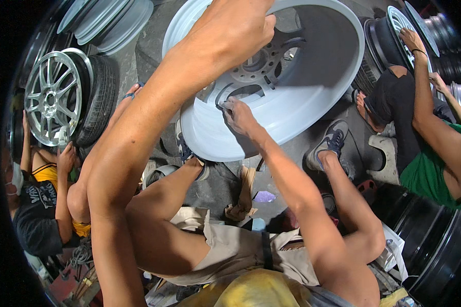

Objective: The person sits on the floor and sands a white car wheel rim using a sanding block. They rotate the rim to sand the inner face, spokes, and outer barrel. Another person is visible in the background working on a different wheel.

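Observation:
A large pale grey wheel rim (312,110) stands tilted in front of me between my feet, its hollow inner side turned toward me and its spokes and hub at the bottom of the barrel. My left hand (241,33) is curled closed at the rim's far edge, cut off by the top of the picture; its fingertips are hidden. Inside the barrel, my right hand (239,116) presses against the inner wall near the spoke openings. Its fingers are pinched on a small dark piece (222,105), too little of which shows to name.
At left, a person (43,215) handles a silver multi-spoke wheel (54,100) beside a tire (100,100). At right, a person in green (435,166) works on another rim (402,30). Dark rims (435,240) lie lower right. A purple piece (264,196) is on the floor.

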Demonstrator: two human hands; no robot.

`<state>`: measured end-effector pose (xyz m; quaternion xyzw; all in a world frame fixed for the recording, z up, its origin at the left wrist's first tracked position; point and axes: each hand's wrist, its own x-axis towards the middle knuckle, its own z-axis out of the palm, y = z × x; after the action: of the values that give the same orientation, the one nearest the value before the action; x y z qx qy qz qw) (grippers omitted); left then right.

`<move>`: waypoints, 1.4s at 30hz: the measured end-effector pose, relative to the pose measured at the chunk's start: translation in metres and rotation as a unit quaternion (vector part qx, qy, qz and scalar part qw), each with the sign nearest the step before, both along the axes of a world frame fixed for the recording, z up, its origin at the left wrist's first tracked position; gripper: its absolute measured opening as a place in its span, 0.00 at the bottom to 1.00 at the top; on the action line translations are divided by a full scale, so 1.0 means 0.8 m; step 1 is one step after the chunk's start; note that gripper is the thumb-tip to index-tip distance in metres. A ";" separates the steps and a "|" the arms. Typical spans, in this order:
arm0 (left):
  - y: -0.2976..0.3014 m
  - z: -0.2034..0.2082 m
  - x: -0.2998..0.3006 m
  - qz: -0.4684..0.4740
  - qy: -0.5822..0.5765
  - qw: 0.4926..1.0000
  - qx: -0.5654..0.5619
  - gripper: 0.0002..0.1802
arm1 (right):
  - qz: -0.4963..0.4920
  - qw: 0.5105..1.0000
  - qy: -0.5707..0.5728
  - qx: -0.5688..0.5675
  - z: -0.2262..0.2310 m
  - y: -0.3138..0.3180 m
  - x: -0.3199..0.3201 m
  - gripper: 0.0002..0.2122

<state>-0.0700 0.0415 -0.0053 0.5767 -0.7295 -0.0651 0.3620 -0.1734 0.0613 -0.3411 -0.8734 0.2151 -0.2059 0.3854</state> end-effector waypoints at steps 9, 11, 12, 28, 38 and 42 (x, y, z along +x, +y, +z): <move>-0.008 -0.012 0.001 -0.026 0.035 0.999 -0.030 0.21 | 0.050 0.955 0.185 -0.227 -0.021 -0.071 -0.133 0.12; -0.003 0.001 -0.005 -0.017 0.022 0.999 -0.027 0.21 | -0.001 0.915 0.271 -0.298 -0.017 -0.099 -0.143 0.10; -0.009 0.000 -0.007 -0.023 0.027 0.999 -0.028 0.21 | -0.021 0.905 0.295 -0.306 -0.020 -0.110 -0.138 0.10; -0.016 -0.007 -0.002 -0.012 0.006 0.999 -0.031 0.19 | -0.075 0.915 0.289 -0.270 -0.038 -0.115 -0.123 0.10; -0.013 -0.019 -0.011 0.011 -0.021 0.998 -0.064 0.16 | -0.117 0.927 0.298 -0.194 -0.036 -0.132 -0.100 0.10; -0.015 -0.007 -0.011 -0.044 0.038 0.998 -0.027 0.17 | -0.110 0.920 0.305 -0.223 -0.030 -0.137 -0.108 0.10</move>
<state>-0.0786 0.0291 -0.0112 0.5314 -0.7412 -0.0832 0.4016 -0.2602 -0.0484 -0.3654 -0.9281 0.3651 -0.0134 0.0716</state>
